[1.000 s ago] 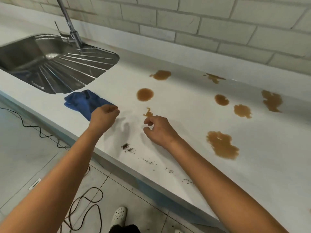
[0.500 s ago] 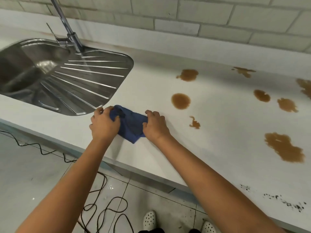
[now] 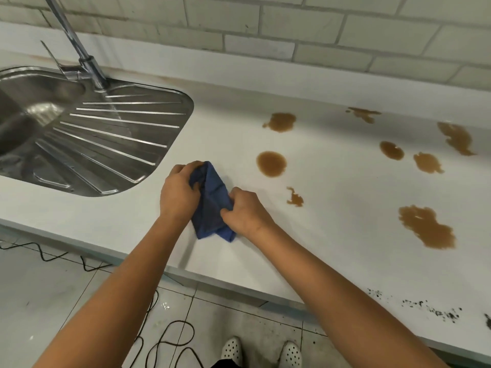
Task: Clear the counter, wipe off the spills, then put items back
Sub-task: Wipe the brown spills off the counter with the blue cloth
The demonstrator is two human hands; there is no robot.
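Observation:
A blue cloth (image 3: 210, 205) is bunched between both hands just above the white counter (image 3: 332, 235), near its front edge. My left hand (image 3: 178, 192) grips the cloth's upper left part with curled fingers. My right hand (image 3: 245, 211) pinches its lower right side. Several brown spills lie to the right: a round one (image 3: 271, 163) closest to the cloth, a small streak (image 3: 295, 198), and a large blotch (image 3: 425, 226). Dark crumbs (image 3: 430, 310) are scattered along the front edge at the right.
A steel sink with a ribbed drainboard (image 3: 111, 144) is set into the counter at the left, with a tap (image 3: 87, 62) behind it. A tiled wall (image 3: 265, 35) backs the counter. A black cable (image 3: 170, 338) loops on the floor by my shoes.
Both hands went from bare above the counter to the cloth, and now hold it gathered up and turned more upright. The view has shifted left toward the sink.

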